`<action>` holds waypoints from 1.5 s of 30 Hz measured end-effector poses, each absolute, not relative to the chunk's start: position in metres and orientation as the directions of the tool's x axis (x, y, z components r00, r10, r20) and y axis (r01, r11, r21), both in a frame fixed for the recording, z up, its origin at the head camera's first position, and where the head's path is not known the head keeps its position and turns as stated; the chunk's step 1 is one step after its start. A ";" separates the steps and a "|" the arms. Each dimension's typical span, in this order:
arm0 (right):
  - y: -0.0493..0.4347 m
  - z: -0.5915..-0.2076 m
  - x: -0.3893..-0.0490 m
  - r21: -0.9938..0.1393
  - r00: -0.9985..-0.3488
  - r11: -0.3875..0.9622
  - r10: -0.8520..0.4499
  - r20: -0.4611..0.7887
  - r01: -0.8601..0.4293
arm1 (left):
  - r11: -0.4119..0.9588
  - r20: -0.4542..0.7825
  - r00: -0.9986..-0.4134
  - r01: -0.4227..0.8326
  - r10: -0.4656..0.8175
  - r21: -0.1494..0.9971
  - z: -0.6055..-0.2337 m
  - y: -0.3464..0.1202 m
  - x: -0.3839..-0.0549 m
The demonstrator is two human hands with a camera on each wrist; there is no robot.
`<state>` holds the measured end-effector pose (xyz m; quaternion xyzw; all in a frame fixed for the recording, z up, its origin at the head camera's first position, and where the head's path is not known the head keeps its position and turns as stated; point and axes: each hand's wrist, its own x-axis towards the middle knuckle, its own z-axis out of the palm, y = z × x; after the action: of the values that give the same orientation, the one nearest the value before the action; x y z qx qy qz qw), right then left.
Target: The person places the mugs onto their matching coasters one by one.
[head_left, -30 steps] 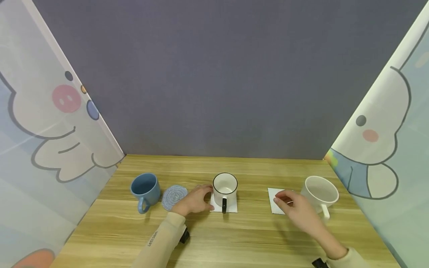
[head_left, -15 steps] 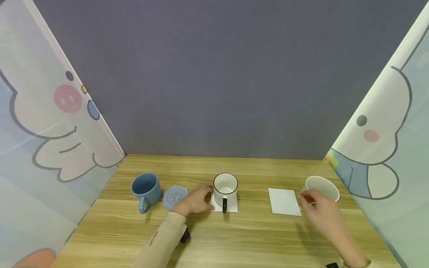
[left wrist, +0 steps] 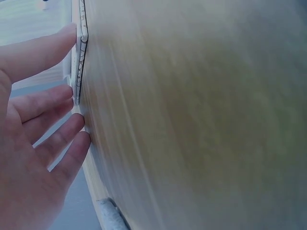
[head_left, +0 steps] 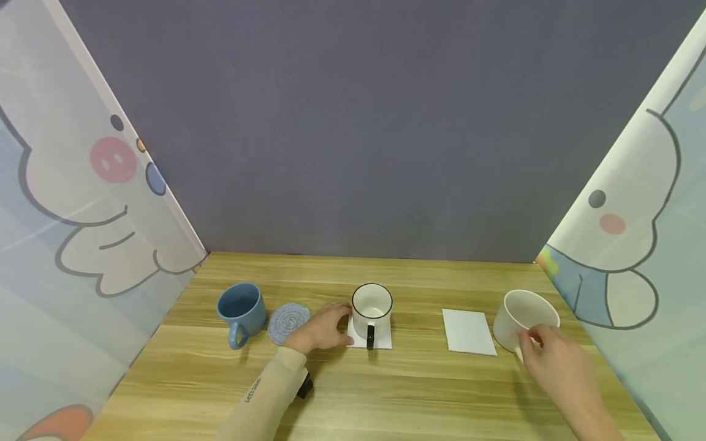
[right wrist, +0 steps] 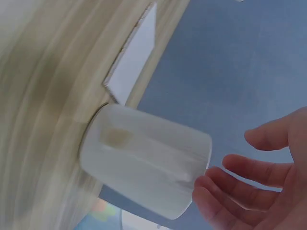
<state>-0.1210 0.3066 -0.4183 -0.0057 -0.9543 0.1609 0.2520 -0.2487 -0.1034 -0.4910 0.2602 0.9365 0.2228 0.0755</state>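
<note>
Reaching seems the step: I have the right hand (head_left: 558,360), loosely spread, at the plain white ceramic mug (head_left: 517,315), lower right; the left hand (head_left: 320,329), also spread, flanks the black-rimmed white ceramic mug (head_left: 371,305), lower centre. Gripping the former likely comes next.

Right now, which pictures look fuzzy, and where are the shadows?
Head view: mostly sharp, a soft shadow on the table near the right hand; left wrist view: table smeary, the left hand clearer; right wrist view: table blurry too, the plain white mug showing a brownish patch, maybe shade or a reflection.
</note>
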 end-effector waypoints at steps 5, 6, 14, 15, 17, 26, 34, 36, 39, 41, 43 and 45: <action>0.313 -0.423 -0.117 -0.315 -0.895 0.949 0.148 0.421 0.009 | 0.764 -0.028 -0.854 0.449 0.519 0.463 -0.490 -0.104 -0.248; 0.315 -0.424 -0.117 -0.320 -0.905 0.947 0.162 0.393 0.030 | 0.764 -0.027 -0.854 0.450 0.519 0.463 -0.490 -0.104 -0.248; 0.333 -0.428 -0.116 -0.352 -0.961 0.922 0.229 0.156 0.162 | 0.766 -0.029 -0.852 0.454 0.522 0.455 -0.489 -0.103 -0.248; 0.336 -0.429 -0.117 -0.363 -0.966 0.915 0.230 0.118 0.174 | 0.766 -0.028 -0.852 0.454 0.522 0.455 -0.490 -0.103 -0.248; 0.341 -0.433 -0.118 -0.401 -0.972 0.898 0.227 0.065 0.183 | 0.768 -0.029 -0.853 0.453 0.521 0.453 -0.490 -0.102 -0.248; 0.352 -0.453 -0.123 -0.821 -0.971 0.529 0.205 -0.121 0.214 | 0.767 -0.033 -0.855 0.446 0.517 0.461 -0.489 -0.102 -0.247; 0.356 -0.463 -0.124 -0.969 -0.984 0.205 0.145 -0.107 0.135 | 0.762 -0.018 -0.857 0.448 0.516 0.468 -0.491 -0.103 -0.247; 0.358 -0.464 -0.124 -0.984 -0.988 0.130 0.114 -0.107 0.122 | 0.761 -0.013 -0.856 0.453 0.518 0.463 -0.491 -0.103 -0.247; 0.359 -0.467 -0.124 -0.993 -0.993 0.064 0.068 -0.095 0.099 | 0.766 -0.024 -0.857 0.446 0.514 0.463 -0.490 -0.102 -0.247; 0.360 -0.468 -0.124 -0.995 -0.995 0.052 0.048 -0.086 0.088 | 0.766 -0.025 -0.857 0.447 0.515 0.462 -0.489 -0.102 -0.247; 0.361 -0.468 -0.124 -0.996 -0.997 0.048 0.031 -0.073 0.075 | 0.765 -0.028 -0.857 0.445 0.515 0.466 -0.491 -0.103 -0.248; 0.361 -0.469 -0.125 -0.997 -0.998 0.048 0.019 -0.066 0.067 | 0.759 -0.024 -0.854 0.449 0.520 0.471 -0.492 -0.104 -0.249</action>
<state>-0.1248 0.3606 -0.4689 -0.0295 -0.7237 0.6893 -0.0174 -0.2489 -0.1041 -0.4919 0.2594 0.9346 0.2308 0.0769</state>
